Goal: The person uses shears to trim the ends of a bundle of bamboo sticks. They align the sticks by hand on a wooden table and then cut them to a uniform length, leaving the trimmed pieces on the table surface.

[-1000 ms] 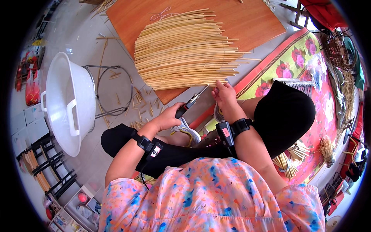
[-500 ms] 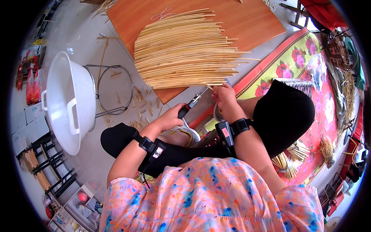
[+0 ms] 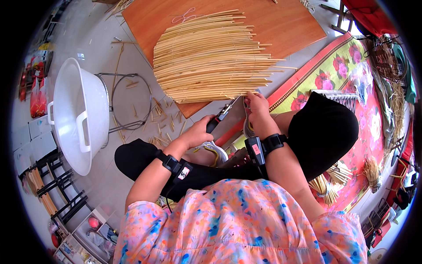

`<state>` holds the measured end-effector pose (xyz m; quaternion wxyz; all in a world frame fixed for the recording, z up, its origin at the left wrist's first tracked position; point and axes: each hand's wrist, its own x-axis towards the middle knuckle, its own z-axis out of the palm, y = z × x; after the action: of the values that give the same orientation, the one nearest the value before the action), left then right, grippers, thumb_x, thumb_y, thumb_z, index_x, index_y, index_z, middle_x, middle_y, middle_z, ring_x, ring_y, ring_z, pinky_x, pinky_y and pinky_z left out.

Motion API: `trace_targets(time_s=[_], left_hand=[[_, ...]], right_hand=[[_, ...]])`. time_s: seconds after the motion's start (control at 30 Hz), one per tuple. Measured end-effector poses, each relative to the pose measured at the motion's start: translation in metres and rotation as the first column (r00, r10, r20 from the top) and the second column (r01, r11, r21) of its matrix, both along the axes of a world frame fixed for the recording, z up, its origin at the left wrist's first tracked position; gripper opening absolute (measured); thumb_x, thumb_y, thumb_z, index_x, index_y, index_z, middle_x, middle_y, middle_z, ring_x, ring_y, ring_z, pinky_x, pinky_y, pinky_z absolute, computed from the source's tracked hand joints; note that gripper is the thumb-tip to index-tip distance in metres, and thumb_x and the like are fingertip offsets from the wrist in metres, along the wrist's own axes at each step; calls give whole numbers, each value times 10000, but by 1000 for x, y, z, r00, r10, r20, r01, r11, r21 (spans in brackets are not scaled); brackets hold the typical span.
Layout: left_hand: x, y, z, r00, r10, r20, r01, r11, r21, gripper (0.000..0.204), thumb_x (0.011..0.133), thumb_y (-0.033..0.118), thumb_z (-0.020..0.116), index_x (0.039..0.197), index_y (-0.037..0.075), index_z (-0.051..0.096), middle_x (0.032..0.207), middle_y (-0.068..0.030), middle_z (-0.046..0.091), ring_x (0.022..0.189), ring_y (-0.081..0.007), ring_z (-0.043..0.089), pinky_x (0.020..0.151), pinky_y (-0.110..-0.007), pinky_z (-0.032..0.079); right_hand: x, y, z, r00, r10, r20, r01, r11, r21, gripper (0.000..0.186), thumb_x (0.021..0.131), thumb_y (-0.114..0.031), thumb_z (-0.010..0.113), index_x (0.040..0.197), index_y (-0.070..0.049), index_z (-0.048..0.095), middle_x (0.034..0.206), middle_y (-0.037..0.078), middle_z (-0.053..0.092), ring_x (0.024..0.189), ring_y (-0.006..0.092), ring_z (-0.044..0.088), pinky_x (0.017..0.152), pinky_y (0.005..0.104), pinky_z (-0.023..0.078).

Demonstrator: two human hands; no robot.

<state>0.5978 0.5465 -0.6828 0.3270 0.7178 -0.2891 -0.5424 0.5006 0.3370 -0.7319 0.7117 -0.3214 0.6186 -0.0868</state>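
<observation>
A mat of pale straw-coloured stalks (image 3: 211, 61), tied in rows with thread, lies on a reddish-brown board (image 3: 285, 28) in front of me. My left hand (image 3: 200, 132) is wrapped round the dark handles of what look like pruning shears (image 3: 223, 113). Their metal tips reach to the mat's nearest edge, by the right-hand ends of the stalks. At that same edge, my right hand (image 3: 256, 105) pinches the end of the nearest stalk (image 3: 237, 96). The fingers partly hide the stalk's tip.
A large white basin (image 3: 74, 116) leans on its side at left, beside a round metal stand (image 3: 131, 102). Short cut stalk pieces (image 3: 163, 119) litter the floor. A flowered mat (image 3: 325, 83) spreads at right, with tied stalk bundles (image 3: 324, 189) on it.
My right hand has shifted slightly up against the mat's edge; the stalk end that stuck out at an angle beside its fingers no longer shows. The shears have moved slightly up and right.
</observation>
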Motion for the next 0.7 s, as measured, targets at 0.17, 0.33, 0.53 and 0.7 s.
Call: trace_targets(time_s=[0.17, 0.33, 0.53, 0.7], left_hand=[[-1, -8, -1, 1000, 21, 13, -21, 1000, -18, 742, 602, 96, 628, 1307, -9, 419, 1137, -238, 574, 1052, -343, 559, 911, -342, 435], [-1, -10, -6, 999, 22, 31, -21, 999, -34, 710, 602, 97, 627, 1280, -10, 443, 1130, -242, 576, 1041, -348, 562, 909, -346, 436], [-3, -9, -8, 998, 44, 47, -42, 998, -50, 683, 603, 96, 631, 1255, -18, 463, 1104, -244, 588, 1024, -351, 570, 903, -347, 440], [-5, -6, -15, 994, 51, 99, -41, 994, -103, 658, 626, 46, 620, 1261, 7, 455, 932, -90, 592, 846, -195, 577, 792, -302, 468]], right_hand=[[0, 0, 1, 1000, 11, 3, -11, 999, 39, 68, 886, -188, 617, 909, -159, 560, 791, -62, 569, 706, 78, 535, 698, 321, 405], [-1, 0, 1, 1000, 0, 15, -1, 999, 44, 66, 895, -186, 606, 919, -144, 561, 790, -52, 567, 707, 84, 535, 682, 309, 415], [3, -3, 15, 996, -78, 45, 74, 992, 100, 89, 894, -205, 584, 932, -131, 552, 778, -32, 560, 666, 91, 521, 604, 298, 415], [5, -3, 21, 970, -221, 97, 213, 973, 91, 153, 888, -255, 611, 914, -125, 535, 763, -32, 554, 596, 75, 513, 511, 247, 414]])
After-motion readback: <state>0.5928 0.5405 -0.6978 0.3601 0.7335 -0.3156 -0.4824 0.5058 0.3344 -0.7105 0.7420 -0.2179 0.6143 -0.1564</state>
